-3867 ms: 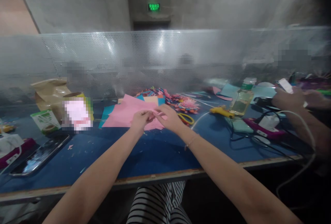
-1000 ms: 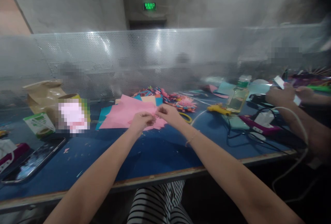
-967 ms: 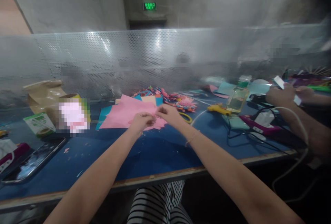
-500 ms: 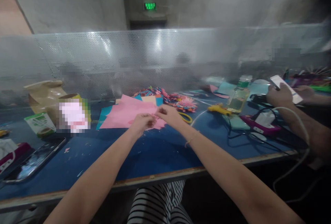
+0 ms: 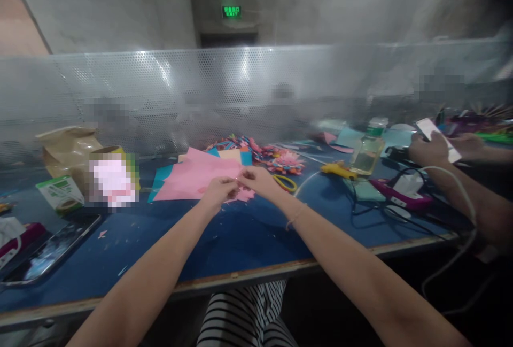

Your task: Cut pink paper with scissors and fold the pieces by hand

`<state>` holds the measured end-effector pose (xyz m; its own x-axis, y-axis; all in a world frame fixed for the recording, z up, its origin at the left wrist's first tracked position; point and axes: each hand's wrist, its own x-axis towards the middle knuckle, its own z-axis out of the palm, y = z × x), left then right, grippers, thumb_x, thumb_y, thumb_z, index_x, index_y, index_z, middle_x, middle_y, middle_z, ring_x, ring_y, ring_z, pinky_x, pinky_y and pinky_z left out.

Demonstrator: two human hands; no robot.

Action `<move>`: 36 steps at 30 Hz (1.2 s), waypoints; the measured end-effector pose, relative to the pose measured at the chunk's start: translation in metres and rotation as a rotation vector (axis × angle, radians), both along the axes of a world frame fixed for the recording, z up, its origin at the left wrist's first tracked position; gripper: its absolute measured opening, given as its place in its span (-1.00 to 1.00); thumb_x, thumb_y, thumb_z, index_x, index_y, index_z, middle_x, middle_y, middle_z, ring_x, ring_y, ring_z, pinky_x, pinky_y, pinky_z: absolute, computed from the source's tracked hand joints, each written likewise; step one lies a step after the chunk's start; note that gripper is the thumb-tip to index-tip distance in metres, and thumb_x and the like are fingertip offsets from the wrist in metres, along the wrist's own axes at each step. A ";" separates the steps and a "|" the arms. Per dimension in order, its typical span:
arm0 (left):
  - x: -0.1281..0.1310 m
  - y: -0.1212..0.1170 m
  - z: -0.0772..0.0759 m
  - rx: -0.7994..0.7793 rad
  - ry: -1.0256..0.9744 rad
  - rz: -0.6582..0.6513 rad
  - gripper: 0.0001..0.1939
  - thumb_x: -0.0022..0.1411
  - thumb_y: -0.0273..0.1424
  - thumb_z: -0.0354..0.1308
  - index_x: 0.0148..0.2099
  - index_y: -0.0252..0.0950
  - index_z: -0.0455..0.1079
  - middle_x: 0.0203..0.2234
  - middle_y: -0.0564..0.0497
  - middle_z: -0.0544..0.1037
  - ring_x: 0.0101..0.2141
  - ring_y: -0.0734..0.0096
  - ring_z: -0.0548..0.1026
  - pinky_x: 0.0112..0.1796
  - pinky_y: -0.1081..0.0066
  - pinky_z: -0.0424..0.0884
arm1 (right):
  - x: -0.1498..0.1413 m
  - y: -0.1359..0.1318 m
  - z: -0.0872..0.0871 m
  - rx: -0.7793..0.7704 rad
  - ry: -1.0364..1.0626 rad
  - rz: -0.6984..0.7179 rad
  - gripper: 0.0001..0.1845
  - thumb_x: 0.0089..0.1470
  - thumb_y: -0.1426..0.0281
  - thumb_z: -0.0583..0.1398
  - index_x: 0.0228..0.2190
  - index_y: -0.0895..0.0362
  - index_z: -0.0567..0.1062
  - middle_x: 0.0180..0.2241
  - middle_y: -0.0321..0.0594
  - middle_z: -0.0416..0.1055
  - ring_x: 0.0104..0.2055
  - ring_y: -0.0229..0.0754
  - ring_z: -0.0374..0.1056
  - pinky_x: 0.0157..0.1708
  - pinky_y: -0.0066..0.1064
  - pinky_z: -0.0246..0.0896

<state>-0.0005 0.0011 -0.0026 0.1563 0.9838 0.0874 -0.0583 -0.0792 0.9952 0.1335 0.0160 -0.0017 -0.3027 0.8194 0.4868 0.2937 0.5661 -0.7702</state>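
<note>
My left hand and my right hand meet over the near edge of the papers, fingertips almost touching. Both are closed in a pinch on a small piece of pink paper, largely covered by the fingers. Behind and beneath them lie pink paper sheets, with a blue sheet sticking out at the left. Just right of my right hand are the yellow handles of a pair of scissors; their blades are hidden. A heap of colourful folded paper strips sits beyond.
On the blue table, a phone, a small green-white box and a brown bag stand left. Rightward are a yellow glue gun, a bottle and a purple power strip. Another person's hand holds a phone.
The view has shifted slightly. My hands stay pinched together at nearly the same spot, with the fingertips a little closer to each other.
</note>
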 end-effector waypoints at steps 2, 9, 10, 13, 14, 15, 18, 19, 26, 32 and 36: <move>0.000 0.002 -0.003 0.037 0.016 0.002 -0.95 -0.28 -0.51 0.10 -0.66 -0.39 0.27 -0.78 0.09 0.28 -0.69 0.66 0.21 -0.60 0.55 0.15 | 0.001 0.001 0.001 -0.010 -0.006 -0.012 -0.85 -0.17 0.36 0.11 -0.58 0.21 0.36 -0.69 -0.35 0.26 -0.66 -0.40 0.21 -0.65 -0.58 0.11; -0.002 0.012 -0.015 0.131 0.027 -0.028 -0.87 -0.24 -0.42 0.14 -0.57 -0.38 0.29 -0.73 0.09 0.33 -0.66 0.63 0.25 -0.56 0.53 0.22 | 0.002 -0.001 0.005 -0.041 0.026 -0.041 -0.87 -0.19 0.39 0.11 -0.59 0.22 0.37 -0.71 -0.36 0.26 -0.68 -0.41 0.19 -0.67 -0.58 0.09; -0.002 0.012 -0.016 0.143 0.020 -0.030 -0.86 -0.24 -0.41 0.16 -0.56 -0.38 0.29 -0.73 0.09 0.33 -0.66 0.62 0.26 -0.55 0.52 0.23 | 0.002 -0.001 0.005 -0.044 0.036 -0.043 -0.88 -0.19 0.40 0.11 -0.59 0.22 0.37 -0.72 -0.37 0.26 -0.68 -0.41 0.19 -0.66 -0.58 0.10; -0.002 0.012 -0.015 0.168 0.000 -0.034 -0.84 -0.24 -0.39 0.17 -0.55 -0.38 0.32 -0.71 0.08 0.35 -0.64 0.60 0.30 -0.50 0.48 0.27 | 0.001 0.000 0.005 -0.049 0.072 -0.035 -0.89 -0.19 0.40 0.11 -0.59 0.22 0.36 -0.71 -0.37 0.26 -0.68 -0.41 0.20 -0.64 -0.57 0.13; -0.003 0.012 -0.014 0.163 -0.003 -0.026 -0.85 -0.24 -0.40 0.17 -0.56 -0.38 0.32 -0.71 0.08 0.36 -0.63 0.59 0.31 -0.49 0.48 0.28 | 0.001 0.000 0.005 -0.053 0.084 -0.030 -0.89 -0.19 0.40 0.11 -0.59 0.22 0.36 -0.70 -0.36 0.27 -0.67 -0.41 0.20 -0.63 -0.56 0.14; -0.003 0.011 -0.013 0.153 -0.005 -0.017 -0.85 -0.24 -0.40 0.18 -0.57 -0.38 0.33 -0.72 0.08 0.36 -0.63 0.58 0.31 -0.49 0.47 0.29 | 0.001 0.001 0.004 -0.058 0.095 -0.025 -0.89 -0.19 0.40 0.11 -0.59 0.22 0.36 -0.69 -0.36 0.28 -0.66 -0.41 0.21 -0.62 -0.56 0.16; -0.003 0.011 -0.010 0.126 -0.007 0.009 -0.85 -0.26 -0.40 0.19 -0.60 -0.38 0.33 -0.73 0.07 0.36 -0.63 0.57 0.33 -0.49 0.47 0.29 | 0.001 0.002 0.003 -0.099 0.130 0.007 -0.87 -0.17 0.39 0.10 -0.59 0.21 0.36 -0.65 -0.34 0.30 -0.63 -0.40 0.25 -0.57 -0.53 0.22; -0.004 0.011 -0.009 0.121 -0.009 0.012 -0.85 -0.27 -0.40 0.19 -0.60 -0.38 0.32 -0.73 0.07 0.36 -0.63 0.56 0.33 -0.49 0.47 0.29 | 0.001 0.003 0.003 -0.118 0.142 0.029 -0.87 -0.17 0.39 0.10 -0.58 0.22 0.36 -0.63 -0.34 0.31 -0.61 -0.39 0.27 -0.54 -0.52 0.24; -0.005 0.015 -0.012 0.192 0.048 0.034 -0.89 -0.23 -0.42 0.15 -0.61 -0.37 0.31 -0.74 0.09 0.34 -0.64 0.57 0.31 -0.49 0.47 0.28 | 0.003 0.006 0.000 -0.115 0.140 0.059 -0.82 -0.21 0.40 0.14 -0.47 0.24 0.38 -0.64 -0.33 0.31 -0.62 -0.39 0.26 -0.56 -0.50 0.25; -0.008 0.017 -0.013 0.200 0.113 0.050 -0.95 -0.24 -0.47 0.11 -0.62 -0.37 0.30 -0.76 0.11 0.31 -0.67 0.60 0.27 -0.56 0.51 0.23 | 0.003 0.005 -0.002 -0.128 0.068 0.027 -0.82 -0.15 0.37 0.11 -0.48 0.24 0.38 -0.61 -0.29 0.33 -0.61 -0.37 0.30 -0.61 -0.55 0.23; -0.006 0.019 -0.017 0.223 0.077 0.041 -0.93 -0.24 -0.46 0.12 -0.61 -0.37 0.29 -0.76 0.11 0.31 -0.68 0.61 0.25 -0.56 0.50 0.21 | 0.003 0.005 -0.002 -0.158 0.087 -0.001 -0.84 -0.15 0.37 0.08 -0.57 0.23 0.36 -0.63 -0.33 0.28 -0.61 -0.39 0.28 -0.61 -0.57 0.25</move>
<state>-0.0067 0.0204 -0.0193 0.1316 0.9471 0.2927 0.0245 -0.2983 0.9542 0.1361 0.0208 -0.0039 -0.2647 0.8879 0.3762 0.2224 0.4359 -0.8721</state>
